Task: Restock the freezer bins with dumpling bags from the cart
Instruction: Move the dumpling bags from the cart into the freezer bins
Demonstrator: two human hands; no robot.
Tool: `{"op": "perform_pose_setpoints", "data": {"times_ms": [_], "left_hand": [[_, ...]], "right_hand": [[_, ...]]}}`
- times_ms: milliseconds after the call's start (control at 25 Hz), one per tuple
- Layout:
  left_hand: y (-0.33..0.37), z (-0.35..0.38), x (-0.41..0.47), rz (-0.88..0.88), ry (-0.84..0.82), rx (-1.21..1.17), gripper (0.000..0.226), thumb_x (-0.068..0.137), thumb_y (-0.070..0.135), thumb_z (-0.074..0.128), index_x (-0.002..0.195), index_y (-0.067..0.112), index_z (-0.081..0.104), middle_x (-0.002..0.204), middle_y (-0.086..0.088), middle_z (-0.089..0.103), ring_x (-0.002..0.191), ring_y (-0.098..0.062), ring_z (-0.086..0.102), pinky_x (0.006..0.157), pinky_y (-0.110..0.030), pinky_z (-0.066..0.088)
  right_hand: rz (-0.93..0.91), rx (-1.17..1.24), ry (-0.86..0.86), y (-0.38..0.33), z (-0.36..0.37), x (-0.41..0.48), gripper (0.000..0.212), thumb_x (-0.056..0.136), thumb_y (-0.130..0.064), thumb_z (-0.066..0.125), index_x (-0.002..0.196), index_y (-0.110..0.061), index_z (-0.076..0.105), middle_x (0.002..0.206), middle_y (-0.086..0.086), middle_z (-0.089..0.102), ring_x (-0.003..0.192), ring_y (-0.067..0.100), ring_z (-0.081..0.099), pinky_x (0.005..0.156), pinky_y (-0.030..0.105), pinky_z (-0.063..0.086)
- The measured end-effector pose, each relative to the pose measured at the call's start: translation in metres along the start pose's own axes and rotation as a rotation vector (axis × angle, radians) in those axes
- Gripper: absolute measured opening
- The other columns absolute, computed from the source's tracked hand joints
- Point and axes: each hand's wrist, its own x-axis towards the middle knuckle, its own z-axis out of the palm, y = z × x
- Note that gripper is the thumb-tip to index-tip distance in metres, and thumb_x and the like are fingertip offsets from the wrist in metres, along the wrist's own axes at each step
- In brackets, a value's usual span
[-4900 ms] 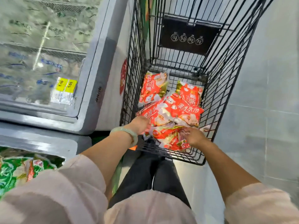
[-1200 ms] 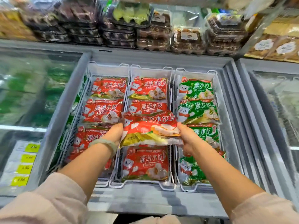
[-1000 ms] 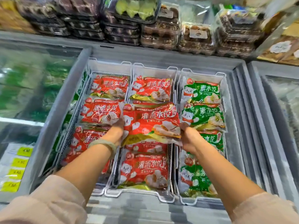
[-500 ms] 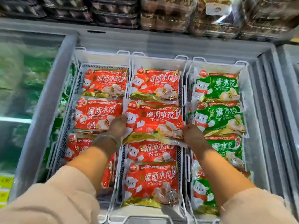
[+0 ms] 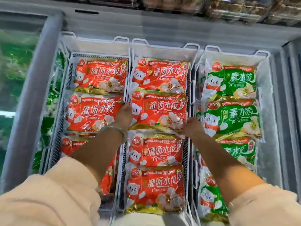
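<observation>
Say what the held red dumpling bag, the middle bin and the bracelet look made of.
The red dumpling bag: thin glossy plastic film, crinkled, with glare and gold foil-like edge. The middle bin: probably white-coated wire, thin bars and looped handles. The bracelet: pale green, smooth, slightly translucent; perhaps jade or glass.

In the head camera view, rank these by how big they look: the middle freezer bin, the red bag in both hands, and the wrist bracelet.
1. middle freezer bin
2. red bag, fitting between its walls
3. bracelet, smallest despite being nearer the camera
</observation>
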Motion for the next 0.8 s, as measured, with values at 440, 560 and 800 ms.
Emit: {"op": "perform_pose_setpoints", "data": {"times_ms": [440,560,800], "left_hand": [[-0.011,-0.014,-0.063,0.051,-0.142,0.159,0.017,0.099,0.014,0.043,0.102,0.014,0.060,0.115,-0.013,0.055,0.107,-0.024,0.054,0.077,-0.028,0.047],[-0.010,-0.015,-0.099,0.051,-0.221,0.132,0.016,0.100,0.017,0.043,0.086,0.017,0.052,0.091,-0.004,0.055,0.090,-0.021,0.051,0.066,-0.022,0.038],[-0.009,-0.009,-0.167,0.216,-0.292,0.290,0.027,0.100,0.015,0.041,0.122,0.006,0.054,0.115,-0.008,0.057,0.100,-0.022,0.057,0.074,-0.024,0.044]], "right_hand": [[-0.094,0.375,-0.114,0.032,-0.025,-0.047,0.042,0.075,-0.021,0.061,0.109,-0.021,0.037,0.090,0.008,0.055,0.080,0.024,0.057,0.066,0.031,0.047],[-0.089,0.434,-0.126,0.054,-0.044,-0.084,0.023,0.089,-0.018,0.054,0.110,-0.017,0.044,0.082,0.003,0.055,0.074,0.020,0.056,0.066,0.030,0.044],[-0.078,0.495,-0.120,0.115,-0.062,-0.166,0.027,0.098,-0.008,0.037,0.123,-0.005,0.047,0.090,0.007,0.054,0.063,0.012,0.052,0.053,0.022,0.038]]}}
